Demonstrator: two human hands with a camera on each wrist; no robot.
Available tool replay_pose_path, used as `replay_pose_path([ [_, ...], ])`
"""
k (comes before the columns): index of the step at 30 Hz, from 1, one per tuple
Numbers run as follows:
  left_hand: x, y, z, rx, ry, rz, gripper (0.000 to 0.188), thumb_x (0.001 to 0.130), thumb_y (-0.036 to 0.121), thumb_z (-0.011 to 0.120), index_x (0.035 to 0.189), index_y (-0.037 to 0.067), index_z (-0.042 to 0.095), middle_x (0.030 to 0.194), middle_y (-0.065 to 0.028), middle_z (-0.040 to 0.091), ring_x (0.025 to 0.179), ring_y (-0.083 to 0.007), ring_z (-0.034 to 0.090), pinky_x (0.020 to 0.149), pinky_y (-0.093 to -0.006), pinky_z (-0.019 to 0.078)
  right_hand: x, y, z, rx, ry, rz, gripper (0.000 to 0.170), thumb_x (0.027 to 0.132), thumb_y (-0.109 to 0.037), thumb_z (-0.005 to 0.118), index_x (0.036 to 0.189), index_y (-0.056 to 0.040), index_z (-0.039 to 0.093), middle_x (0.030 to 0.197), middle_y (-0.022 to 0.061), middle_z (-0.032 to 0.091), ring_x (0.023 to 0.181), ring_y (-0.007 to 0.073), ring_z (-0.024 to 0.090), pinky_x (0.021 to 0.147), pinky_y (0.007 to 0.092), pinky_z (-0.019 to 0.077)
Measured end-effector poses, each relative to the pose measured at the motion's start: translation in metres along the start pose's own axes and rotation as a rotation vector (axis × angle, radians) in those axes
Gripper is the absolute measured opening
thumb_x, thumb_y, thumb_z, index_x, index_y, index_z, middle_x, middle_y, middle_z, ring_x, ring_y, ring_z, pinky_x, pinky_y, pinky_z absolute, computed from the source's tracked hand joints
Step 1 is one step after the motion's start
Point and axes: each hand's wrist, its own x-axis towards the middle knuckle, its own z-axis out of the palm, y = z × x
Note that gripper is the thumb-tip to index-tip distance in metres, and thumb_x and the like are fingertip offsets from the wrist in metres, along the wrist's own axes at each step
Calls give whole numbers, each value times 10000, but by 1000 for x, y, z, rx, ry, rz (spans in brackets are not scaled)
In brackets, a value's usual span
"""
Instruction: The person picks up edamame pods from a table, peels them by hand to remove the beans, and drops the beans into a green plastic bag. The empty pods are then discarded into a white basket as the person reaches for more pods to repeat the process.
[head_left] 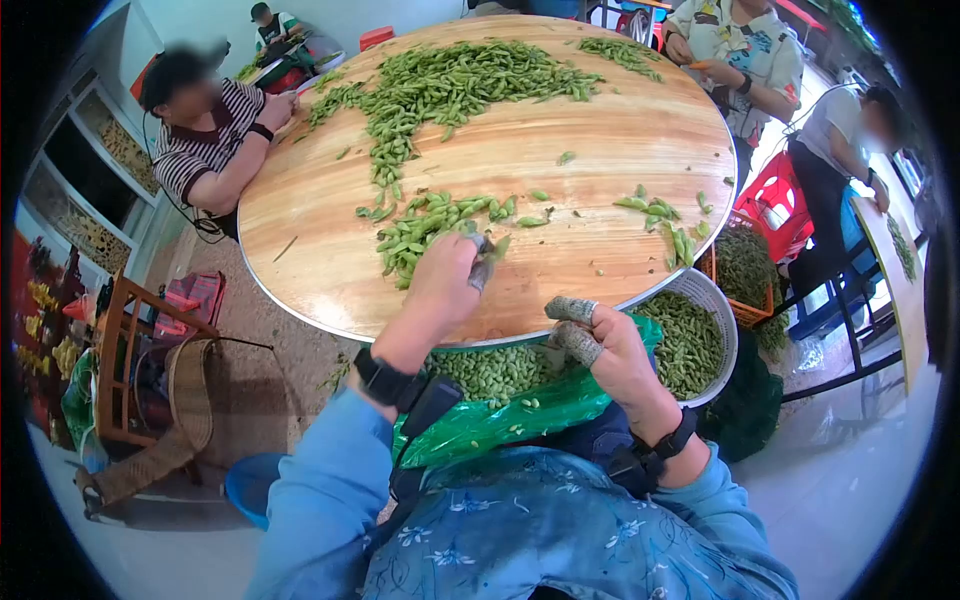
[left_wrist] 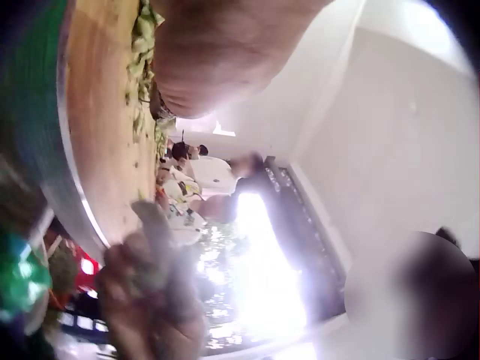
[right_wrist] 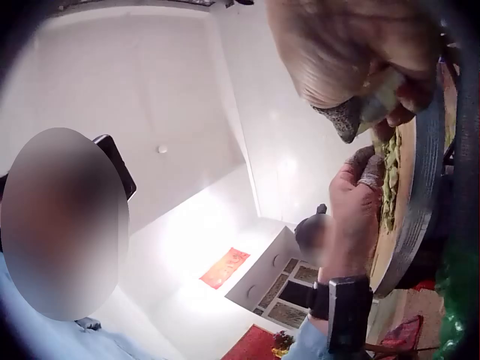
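Note:
Green pods lie in a small pile near the table's front edge. Over this pile, my left hand, with grey wraps on its fingertips, pinches a green pod. My right hand is raised past the front edge, grey wraps on its thumb and forefinger, the other fingers curled. Something pale green, seemingly a pod, shows among its fingers in the right wrist view. Below both hands, many pods lie on green plastic across the lap.
The round wooden table bears a large pod heap at the back and scattered pods at the right. A white basket of pods and an orange crate stand at the right. Other people sit or stand around.

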Motion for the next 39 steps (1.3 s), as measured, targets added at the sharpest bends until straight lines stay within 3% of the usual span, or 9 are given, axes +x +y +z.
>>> replay_pose_path([
  [3, -18, 25, -13, -511, -102, -237, 184, 729, 48, 599, 901, -1, 556, 831, -124, 579, 745, -213, 566, 672, -315, 449, 5, 0, 4, 62, 2, -22, 272, 828, -76, 536, 1073, 36, 509, 862, 35, 580, 743, 80, 530, 662, 206, 436],
  [5, -32, 34, -14, -543, -162, -230, 209, 745, 30, 611, 940, -6, 546, 862, -88, 584, 749, -153, 563, 665, -265, 451, 11, 3, 6, 334, -73, 9, 268, 827, -125, 550, 1055, 15, 531, 800, 12, 569, 635, 48, 483, 552, 174, 387],
  [7, -43, 42, -9, -1005, -190, -290, 212, 751, 9, 604, 949, -5, 529, 844, -58, 571, 761, -127, 545, 668, -253, 449, 13, -4, 11, 394, -114, 47, 256, 825, -145, 558, 1037, -1, 546, 770, -4, 561, 604, 35, 455, 520, 164, 352],
  [12, -55, 46, -14, -1102, -170, -367, 245, 751, 18, 619, 966, 3, 503, 793, -35, 539, 728, -116, 517, 663, -241, 435, 14, -4, 15, 396, -189, 42, 201, 816, -167, 578, 971, -39, 586, 721, -37, 550, 584, 12, 433, 481, 146, 308],
  [15, -60, 52, -25, -616, -255, -323, 258, 743, 17, 605, 982, 12, 506, 834, -70, 557, 747, -166, 549, 658, -290, 444, 12, -7, 18, 392, -147, 63, 178, 814, -162, 580, 936, -34, 599, 705, -45, 547, 581, 15, 428, 490, 151, 311],
  [17, -62, 55, -28, -214, -219, -32, 240, 726, 25, 579, 955, 7, 509, 798, -154, 557, 747, -280, 558, 648, -340, 437, 13, -6, 21, 289, -118, 49, 166, 814, -147, 577, 935, -34, 597, 715, -52, 548, 580, 16, 419, 505, 160, 315],
  [18, -64, 54, -26, -215, -216, -65, 233, 706, 39, 560, 931, 0, 512, 784, -198, 547, 747, -361, 535, 632, -387, 430, 12, -7, 22, 287, -122, 53, 166, 814, -147, 577, 935, -34, 597, 715, -52, 548, 580, 16, 419, 505, 160, 315],
  [36, -74, 53, -20, 12, 21, 127, 202, 612, 47, 584, 803, 31, 520, 645, -118, 506, 580, -304, 517, 483, -392, 408, 1, -8, 23, 126, -97, 22, 105, 820, -97, 541, 881, -36, 602, 712, -60, 535, 605, 19, 416, 527, 171, 321],
  [39, -74, 52, -19, 29, 16, 154, 210, 584, 35, 579, 784, 35, 514, 651, -109, 507, 592, -295, 519, 478, -386, 407, 2, -7, 23, 126, -130, 17, 171, 827, -151, 548, 897, 2, 580, 753, 7, 571, 628, 35, 457, 549, 161, 351],
])
